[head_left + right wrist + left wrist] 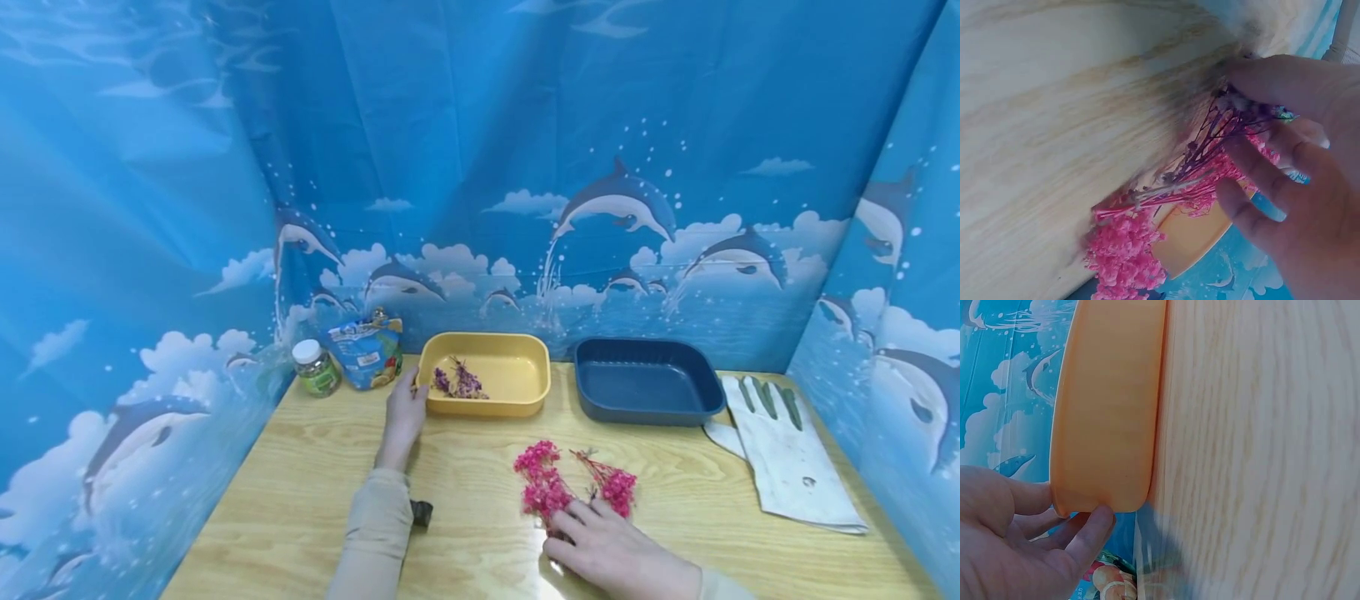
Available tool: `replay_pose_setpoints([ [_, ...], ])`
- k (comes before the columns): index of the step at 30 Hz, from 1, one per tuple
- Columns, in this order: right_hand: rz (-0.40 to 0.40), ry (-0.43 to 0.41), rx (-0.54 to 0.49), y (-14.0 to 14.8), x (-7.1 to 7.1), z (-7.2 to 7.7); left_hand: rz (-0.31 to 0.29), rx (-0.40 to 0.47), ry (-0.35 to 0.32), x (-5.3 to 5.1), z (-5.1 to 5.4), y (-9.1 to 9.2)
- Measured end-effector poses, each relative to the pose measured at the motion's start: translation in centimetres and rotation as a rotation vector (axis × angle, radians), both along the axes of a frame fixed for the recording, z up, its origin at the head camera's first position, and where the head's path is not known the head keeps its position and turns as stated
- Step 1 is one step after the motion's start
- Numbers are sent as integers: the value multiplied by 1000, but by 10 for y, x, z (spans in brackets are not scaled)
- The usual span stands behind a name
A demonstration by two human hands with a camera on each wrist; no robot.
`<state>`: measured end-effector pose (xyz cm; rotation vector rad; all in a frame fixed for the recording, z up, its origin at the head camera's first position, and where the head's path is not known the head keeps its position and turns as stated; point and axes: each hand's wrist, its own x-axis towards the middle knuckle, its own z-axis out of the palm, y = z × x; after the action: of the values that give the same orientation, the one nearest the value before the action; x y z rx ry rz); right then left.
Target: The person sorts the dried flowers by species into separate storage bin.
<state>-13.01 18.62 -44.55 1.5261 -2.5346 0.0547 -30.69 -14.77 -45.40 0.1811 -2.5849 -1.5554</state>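
Observation:
At the yellow tray (pixel 517 408), my left hand (pixel 405 414) grips the left end. In the left wrist view the thumb of the left hand (pixel 1029 544) lies at the tray's rim, with the fingers against its outer end wall. Dried purple flowers (pixel 467 384) lie inside that tray. Over the tabletop, my right hand (pixel 603 550) reaches down at pink dried flowers (pixel 542 475). The right wrist view shows a purple sprig (pixel 1235 115) between the spread thumb and fingers of the right hand (pixel 1310 181), beside pink blossoms (pixel 1125 256).
A dark blue tray (pixel 648 414) stands right of the yellow one. White gloves (pixel 795 467) with green fingertips lie at the right. A white-lidded jar (pixel 318 371) and a blue snack pouch (pixel 367 354) stand at the back left. Dolphin-print curtain (pixel 480 167) surrounds the table (pixel 300 500).

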Motion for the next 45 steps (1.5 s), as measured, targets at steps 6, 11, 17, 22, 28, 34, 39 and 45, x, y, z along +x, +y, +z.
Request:
replay_pose_setpoints([
  [6, 3, -83, -9, 4, 0, 9, -10, 27, -24, 0, -2, -1],
  [11, 34, -88, -243, 6, -4, 19, -11, 36, -27, 1, -1, -1],
  [17, 7, -349, -545, 12, -12, 32, -10, 22, -44, 0, -2, -1],
  [22, -107, -596, -703, 21, -18, 35, -13, 18, -47, 0, -2, -2],
  [28, -241, -737, -748, 30, -26, 27, -14, 23, -41, 1, -3, -2],
  [34, -373, -839, -658, 37, -24, 24, -12, 31, -31, 1, -4, -2],
  [39, -399, -1000, -628, 35, -24, 21, -12, 35, -26, 1, -4, -2],
  [45, -459, -864, -566, 25, -24, 10, -10, 40, -26, 1, -3, -2],
])
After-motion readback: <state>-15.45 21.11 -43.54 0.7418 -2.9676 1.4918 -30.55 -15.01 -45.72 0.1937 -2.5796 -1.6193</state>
